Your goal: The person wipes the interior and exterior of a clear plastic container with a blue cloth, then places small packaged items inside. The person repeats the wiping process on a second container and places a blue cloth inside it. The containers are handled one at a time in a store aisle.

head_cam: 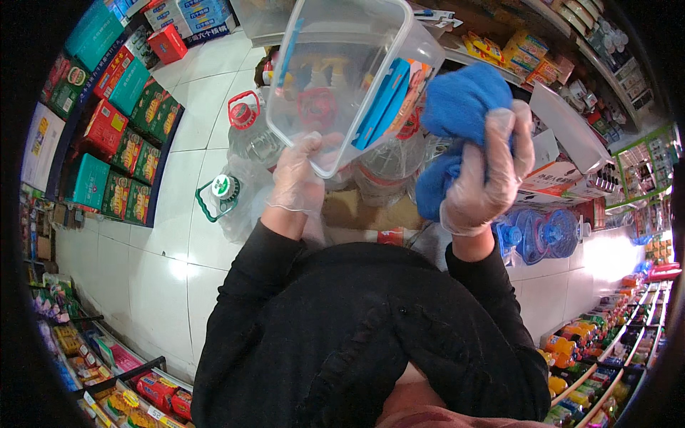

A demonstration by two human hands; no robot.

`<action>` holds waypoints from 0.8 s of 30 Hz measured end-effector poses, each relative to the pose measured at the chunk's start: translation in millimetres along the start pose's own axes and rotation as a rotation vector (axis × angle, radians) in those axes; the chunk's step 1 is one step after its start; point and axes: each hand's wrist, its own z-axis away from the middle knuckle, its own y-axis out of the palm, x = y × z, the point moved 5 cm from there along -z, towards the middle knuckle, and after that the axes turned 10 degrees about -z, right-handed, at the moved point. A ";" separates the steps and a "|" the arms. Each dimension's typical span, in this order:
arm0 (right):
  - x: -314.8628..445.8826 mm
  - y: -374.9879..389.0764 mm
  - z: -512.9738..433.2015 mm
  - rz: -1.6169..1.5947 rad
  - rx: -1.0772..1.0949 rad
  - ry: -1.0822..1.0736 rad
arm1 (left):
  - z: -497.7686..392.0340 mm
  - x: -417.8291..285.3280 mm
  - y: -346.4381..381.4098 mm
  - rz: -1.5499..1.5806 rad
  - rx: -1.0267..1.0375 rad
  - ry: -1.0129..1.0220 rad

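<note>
My left hand (299, 168), in a thin clear glove, grips the near rim corner of a clear plastic storage container (342, 51), which is held up and tilted. Blue flat packs (381, 109) and an orange pack (409, 93) show at the container's right side, apparently inside it. My right hand (484, 182), gloved the same way, holds a bunched blue cloth (468, 99) just right of the container. Part of the cloth hangs below my fingers. Large bottles with red handles (244, 113) stand below and behind the container, partly hidden by it.
A bottle with a green handle (223, 187) stands on the tiled floor (160, 257). Stacked drink cartons (128, 150) line the left. Cardboard boxes (562, 166) and blue water bottles (535, 235) stand at right. Stocked shelves (599, 342) curve behind me.
</note>
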 end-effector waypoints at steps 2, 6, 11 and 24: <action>-5.3 19.4 -5.6 -0.026 0.141 -0.110 | 2.5 4.6 8.0 0.029 -0.019 -0.052; -7.7 43.9 6.0 -0.009 0.520 -0.033 | -1.8 16.5 1.5 0.065 0.007 -0.169; 0.2 43.5 42.5 -0.024 0.810 -0.016 | -2.2 23.3 -5.7 0.058 -0.029 -0.195; -3.3 17.0 22.5 -0.098 0.689 0.139 | -9.0 28.8 -18.8 0.006 -0.081 -0.120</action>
